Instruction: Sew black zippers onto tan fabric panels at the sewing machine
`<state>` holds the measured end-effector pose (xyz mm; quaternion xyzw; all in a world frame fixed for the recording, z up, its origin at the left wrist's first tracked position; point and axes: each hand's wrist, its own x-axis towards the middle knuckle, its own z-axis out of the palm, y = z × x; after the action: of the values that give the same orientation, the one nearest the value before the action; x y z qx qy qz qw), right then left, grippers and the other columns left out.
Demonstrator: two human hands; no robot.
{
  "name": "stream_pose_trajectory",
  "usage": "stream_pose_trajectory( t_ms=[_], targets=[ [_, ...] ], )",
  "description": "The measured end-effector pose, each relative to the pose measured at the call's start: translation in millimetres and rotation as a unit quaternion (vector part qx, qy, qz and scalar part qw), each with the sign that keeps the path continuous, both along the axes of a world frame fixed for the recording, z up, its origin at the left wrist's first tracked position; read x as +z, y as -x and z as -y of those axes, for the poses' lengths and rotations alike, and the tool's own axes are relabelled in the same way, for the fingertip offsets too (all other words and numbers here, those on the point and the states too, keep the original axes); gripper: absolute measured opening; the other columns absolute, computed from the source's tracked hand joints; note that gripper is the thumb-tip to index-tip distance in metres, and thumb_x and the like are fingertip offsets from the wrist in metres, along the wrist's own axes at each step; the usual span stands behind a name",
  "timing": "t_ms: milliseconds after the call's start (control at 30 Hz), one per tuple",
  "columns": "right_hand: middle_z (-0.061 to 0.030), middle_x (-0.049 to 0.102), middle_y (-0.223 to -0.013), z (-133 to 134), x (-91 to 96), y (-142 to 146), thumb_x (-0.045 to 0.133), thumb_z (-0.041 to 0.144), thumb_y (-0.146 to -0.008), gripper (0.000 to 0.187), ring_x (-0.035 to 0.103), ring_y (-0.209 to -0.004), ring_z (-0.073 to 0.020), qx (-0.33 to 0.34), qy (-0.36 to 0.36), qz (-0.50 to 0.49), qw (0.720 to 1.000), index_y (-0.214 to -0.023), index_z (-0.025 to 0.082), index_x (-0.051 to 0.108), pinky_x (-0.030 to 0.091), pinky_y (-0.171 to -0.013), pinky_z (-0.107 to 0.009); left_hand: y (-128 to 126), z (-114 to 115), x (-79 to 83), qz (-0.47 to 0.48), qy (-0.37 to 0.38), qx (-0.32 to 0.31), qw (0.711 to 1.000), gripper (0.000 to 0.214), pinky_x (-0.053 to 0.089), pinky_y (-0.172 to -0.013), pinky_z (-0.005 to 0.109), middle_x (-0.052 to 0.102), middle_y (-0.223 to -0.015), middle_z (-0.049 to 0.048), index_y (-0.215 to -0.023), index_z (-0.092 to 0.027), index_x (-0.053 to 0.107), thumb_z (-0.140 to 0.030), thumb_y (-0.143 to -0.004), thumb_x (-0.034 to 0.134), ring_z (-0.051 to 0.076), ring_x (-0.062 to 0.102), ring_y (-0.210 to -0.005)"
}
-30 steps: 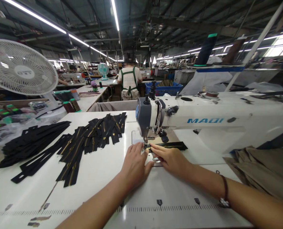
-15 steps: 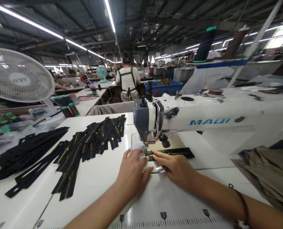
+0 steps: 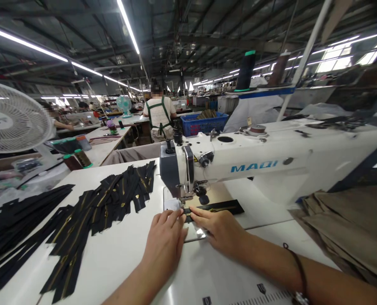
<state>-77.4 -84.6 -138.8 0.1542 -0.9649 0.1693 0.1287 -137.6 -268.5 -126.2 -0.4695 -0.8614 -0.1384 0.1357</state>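
A black zipper with gold teeth [image 3: 229, 206] lies across the sewing machine's bed, its left end close to the presser foot [image 3: 183, 204]. My left hand [image 3: 165, 241] has its curled fingertips on that left end, thumb apart below. From the right, my right hand [image 3: 223, 231] holds the zipper down with stretched fingers, just beside the left fingertips. Above both hands is the head of the white sewing machine [image 3: 169, 165]. The contact under the fingers is partly hidden. To the left, several more black zippers [image 3: 105, 199] lie overlapping on the white table [image 3: 118, 258].
Black fabric strips [image 3: 20, 216] lie at the far left. A white fan [image 3: 13, 118] and thread spools [image 3: 82, 157] stand behind them. Brown folded fabric [image 3: 350, 228] is at right. Beyond the machine are a blue basket [image 3: 204, 125] and a person in a green-strapped apron [image 3: 159, 114].
The view has swung right, so everything sits further left in the picture. Both hands stay on the zipper at the presser foot, with little visible movement against the machine.
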Motion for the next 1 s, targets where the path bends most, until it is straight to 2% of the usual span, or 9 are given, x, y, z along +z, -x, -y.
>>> stream_pose_trajectory(
  t_ms=[167,367,533,700,767,867,900,933,1000],
  targets=[
    [-0.0067,0.050,-0.132,0,0.0,1,0.047,0.008,-0.073,0.046,0.062,-0.100,-0.0228,-0.006,0.009,-0.010,1.000,-0.117,0.015,0.061,0.053,-0.084,-0.031,4,6,-6.1,-0.022,-0.018,-0.009,1.000,0.028,0.044,-0.089,0.048,0.053,-0.130,0.0110,-0.115,-0.017,0.056,-0.019,-0.087,0.051,0.029,0.049,-0.113],
    [-0.0093,0.052,-0.129,2,-0.6,5,0.046,0.007,-0.073,0.046,0.062,-0.101,-0.0232,-0.001,0.018,-0.031,0.999,-0.116,0.011,0.062,0.052,-0.086,-0.032,5,5,-5.3,-0.029,-0.008,-0.004,1.000,0.023,0.045,-0.089,0.049,0.062,-0.114,0.0112,-0.109,-0.013,0.059,-0.016,-0.089,0.048,0.028,0.054,-0.105],
    [-0.0115,0.053,-0.128,2,-3.7,7,0.045,0.006,-0.071,0.049,0.062,-0.102,-0.0237,0.009,0.028,-0.040,0.999,-0.117,0.008,0.061,0.052,-0.086,-0.032,6,4,-4.9,-0.028,0.012,0.011,0.999,0.025,0.045,-0.090,0.049,0.061,-0.119,0.0112,-0.111,-0.013,0.060,-0.016,-0.089,0.048,0.029,0.053,-0.107],
    [-0.0099,0.052,-0.130,2,-10.9,11,0.045,0.008,-0.073,0.047,0.061,-0.103,-0.0223,0.006,0.025,-0.035,0.999,-0.117,0.011,0.060,0.051,-0.087,-0.030,6,2,-2.4,-0.031,0.037,0.014,0.999,0.029,0.045,-0.092,0.047,0.062,-0.118,0.0078,-0.114,-0.016,0.059,-0.020,-0.086,0.055,0.028,0.054,-0.107],
    [-0.0100,0.054,-0.129,4,-6.3,6,0.046,0.007,-0.073,0.046,0.063,-0.098,-0.0217,0.015,0.006,-0.042,0.999,-0.117,0.013,0.060,0.052,-0.083,-0.029,7,2,-4.3,-0.053,0.045,0.010,0.998,0.031,0.044,-0.093,0.046,0.062,-0.117,0.0086,-0.116,-0.015,0.058,-0.021,-0.085,0.057,0.027,0.054,-0.107],
    [-0.0089,0.066,-0.105,5,25.2,-12,0.049,0.011,-0.077,0.025,0.065,-0.075,-0.0201,0.054,-0.051,-0.117,0.990,-0.097,0.014,0.065,0.051,-0.063,-0.028,10,3,-12.3,-0.091,0.034,0.004,0.995,0.033,0.044,-0.093,0.044,0.062,-0.116,0.0094,-0.117,-0.014,0.056,-0.022,-0.084,0.058,0.026,0.055,-0.107],
    [-0.0064,0.067,-0.088,3,44.1,-19,0.049,0.014,-0.082,0.016,0.062,-0.066,-0.0187,0.066,-0.062,-0.162,0.983,-0.085,0.016,0.065,0.048,-0.057,-0.028,12,3,-15.5,-0.099,0.027,0.004,0.995,0.033,0.044,-0.092,0.043,0.062,-0.116,0.0094,-0.116,-0.015,0.056,-0.022,-0.084,0.058,0.026,0.055,-0.107],
    [-0.0035,0.064,-0.072,0,67.0,-24,0.047,0.015,-0.086,0.019,0.058,-0.060,-0.0171,0.075,-0.062,-0.204,0.974,-0.075,0.017,0.062,0.044,-0.054,-0.027,14,4,-18.3,-0.103,0.020,0.002,0.994,0.033,0.044,-0.091,0.042,0.061,-0.116,0.0094,-0.116,-0.015,0.056,-0.023,-0.084,0.059,0.027,0.055,-0.108],
    [-0.0013,0.058,-0.062,-13,121.2,-26,0.046,0.020,-0.092,0.027,0.053,-0.055,-0.0146,0.052,-0.030,-0.312,0.948,-0.071,0.017,0.062,0.039,-0.053,-0.026,16,4,-21.6,-0.102,0.013,-0.001,0.995,0.033,0.045,-0.090,0.042,0.060,-0.116,0.0102,-0.115,-0.017,0.056,-0.025,-0.083,0.059,0.028,0.054,-0.109]
  ],
)
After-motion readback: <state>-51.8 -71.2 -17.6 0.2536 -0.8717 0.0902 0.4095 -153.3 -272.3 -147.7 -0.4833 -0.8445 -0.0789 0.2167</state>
